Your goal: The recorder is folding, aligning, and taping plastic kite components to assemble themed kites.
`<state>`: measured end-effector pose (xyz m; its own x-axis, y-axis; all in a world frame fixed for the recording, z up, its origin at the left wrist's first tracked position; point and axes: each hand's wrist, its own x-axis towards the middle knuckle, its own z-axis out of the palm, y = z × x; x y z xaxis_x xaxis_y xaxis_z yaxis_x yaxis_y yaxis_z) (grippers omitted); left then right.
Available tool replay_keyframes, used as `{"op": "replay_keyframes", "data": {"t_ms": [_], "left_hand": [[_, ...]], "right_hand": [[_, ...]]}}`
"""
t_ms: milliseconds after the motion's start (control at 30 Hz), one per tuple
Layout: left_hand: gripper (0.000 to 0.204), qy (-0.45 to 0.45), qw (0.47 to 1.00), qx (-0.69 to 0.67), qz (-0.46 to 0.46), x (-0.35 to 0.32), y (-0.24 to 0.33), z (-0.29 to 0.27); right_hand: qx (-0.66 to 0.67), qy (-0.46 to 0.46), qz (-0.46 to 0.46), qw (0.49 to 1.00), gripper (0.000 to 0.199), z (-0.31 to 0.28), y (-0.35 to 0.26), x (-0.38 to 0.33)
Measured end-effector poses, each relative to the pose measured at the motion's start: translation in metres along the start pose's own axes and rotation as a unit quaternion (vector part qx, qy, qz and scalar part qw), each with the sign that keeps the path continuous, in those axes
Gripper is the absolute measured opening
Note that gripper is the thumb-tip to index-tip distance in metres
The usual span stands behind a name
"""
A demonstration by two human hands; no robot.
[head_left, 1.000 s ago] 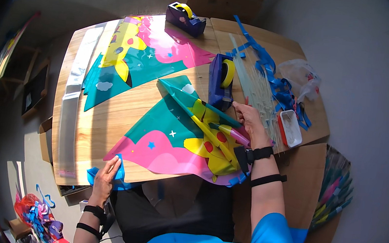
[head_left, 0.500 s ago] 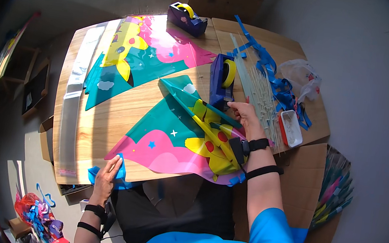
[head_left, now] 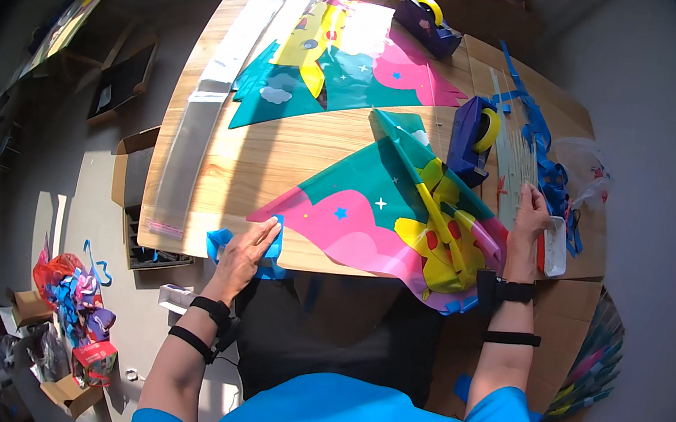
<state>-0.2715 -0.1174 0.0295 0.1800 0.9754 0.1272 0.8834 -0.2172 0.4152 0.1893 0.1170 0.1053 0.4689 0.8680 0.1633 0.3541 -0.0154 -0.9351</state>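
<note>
The kite [head_left: 345, 220] lies on the table [head_left: 245, 169] in front of the person, its pink lower edge along the table's near edge and its right part folded up, with the yellow figure creased there. The left hand [head_left: 245, 257] rests at the near edge by the kite's left tip, fingers fairly straight and close together over a blue ribbon [head_left: 218, 243]; whether it pinches the ribbon or only presses on it cannot be told. The right hand [head_left: 534, 213] is beyond the kite's right side, at the near end of the thin sticks [head_left: 513, 149], its fingers drawn nearly together; the pictures do not show clearly whether a stick is between them. Just beside that hand is a white tray [head_left: 555, 250], and past the sticks lie blue strips [head_left: 543, 157] and a clear bag [head_left: 585, 165]. A tape dispenser [head_left: 467, 153] with a yellow roll stands behind the kite's folded part, a second dispenser [head_left: 424, 31] near the far edge. Printed sheets [head_left: 347, 76] lie farther back, with clear sleeves [head_left: 204, 138] to their left.
</note>
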Motion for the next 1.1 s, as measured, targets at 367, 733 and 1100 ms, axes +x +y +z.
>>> {"op": "replay_keyframes", "data": {"t_ms": [367,733,1100], "left_hand": [[0.054,0.043,0.999,0.027,0.012,0.004,-0.002,0.017],[0.055,0.052,0.999,0.003,0.009,0.002,-0.006,0.02],[0.054,0.04,0.999,-0.008,0.014,0.002,-0.01,0.02]], "right_hand": [[0.25,-0.566,0.429,0.658,0.037,0.159,-0.053,-0.226],[0.229,-0.582,0.483,0.613,0.038,0.195,-0.028,-0.234],[0.188,-0.572,0.453,0.657,0.043,0.198,-0.03,-0.242]]}}
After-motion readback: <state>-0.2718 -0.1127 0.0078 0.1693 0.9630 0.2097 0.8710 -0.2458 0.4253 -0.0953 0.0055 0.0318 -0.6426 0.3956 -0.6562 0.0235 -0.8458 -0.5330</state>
